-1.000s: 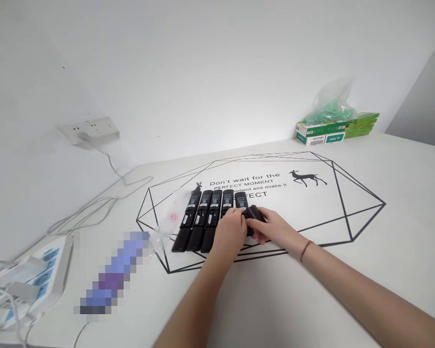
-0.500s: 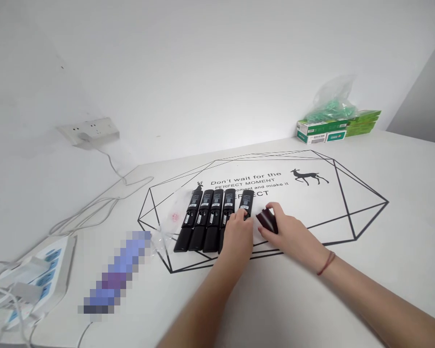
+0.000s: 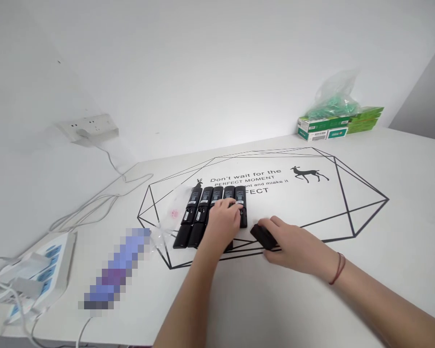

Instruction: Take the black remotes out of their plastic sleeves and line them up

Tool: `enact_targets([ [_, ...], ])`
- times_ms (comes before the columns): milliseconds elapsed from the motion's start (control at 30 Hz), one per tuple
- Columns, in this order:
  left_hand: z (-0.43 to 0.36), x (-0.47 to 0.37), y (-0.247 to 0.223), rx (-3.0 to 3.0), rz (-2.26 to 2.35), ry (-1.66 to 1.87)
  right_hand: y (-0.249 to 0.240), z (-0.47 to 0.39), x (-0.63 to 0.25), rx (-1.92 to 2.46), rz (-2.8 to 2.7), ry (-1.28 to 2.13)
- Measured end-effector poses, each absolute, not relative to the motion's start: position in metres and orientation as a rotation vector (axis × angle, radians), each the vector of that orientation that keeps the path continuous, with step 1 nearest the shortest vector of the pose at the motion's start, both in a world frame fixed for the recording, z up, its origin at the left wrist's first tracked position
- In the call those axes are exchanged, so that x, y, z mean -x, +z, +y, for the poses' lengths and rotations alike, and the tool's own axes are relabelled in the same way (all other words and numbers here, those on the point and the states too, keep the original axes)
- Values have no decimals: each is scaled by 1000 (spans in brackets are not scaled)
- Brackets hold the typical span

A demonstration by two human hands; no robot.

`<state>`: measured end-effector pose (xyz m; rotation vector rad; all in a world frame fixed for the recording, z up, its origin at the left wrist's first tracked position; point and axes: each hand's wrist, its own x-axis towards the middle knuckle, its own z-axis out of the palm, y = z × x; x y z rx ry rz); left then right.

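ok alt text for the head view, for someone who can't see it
A person's left hand lies over a row of black remote-like devices on a white table, while the right hand holds a dark piece beside the row. Green-and-white boxes sit farther back at right.

Remotes (image 3: 202, 212) on table (image 3: 413, 208), boxes (image 3: 322, 126) behind

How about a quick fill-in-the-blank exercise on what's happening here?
1. The left hand is over a row of ____ black remotes.
2. The right hand holds a dark piece, and the bracelet on that wrist is ____.
3. The printed animal right of the words is a ____.
4. The plastic bag rests ____ the boxes.

Missing words: five; red; deer; on top of.
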<state>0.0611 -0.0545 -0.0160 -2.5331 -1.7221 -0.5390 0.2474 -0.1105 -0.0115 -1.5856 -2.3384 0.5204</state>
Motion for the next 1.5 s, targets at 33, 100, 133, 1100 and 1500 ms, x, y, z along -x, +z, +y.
enact_targets([
  [33, -51, -55, -14, 2564, -1707, -555, -10, -112, -247, 1564, -2376, 533],
  [100, -47, -48, -12, 2657, -1705, -512, -10, -113, -245, 1512, -2429, 566],
  [133, -45, -46, -11, 2714, -1704, -459, -12, -113, -243, 1495, -2433, 566],
  [1100, -16, 10, -13, 2032, -2514, -548, -54, -85, -222, 1169, -2390, 277],
  [1500, -18, 13, -17, 2040, -2593, -438, -51, -83, -219, 1198, -2368, 315],
])
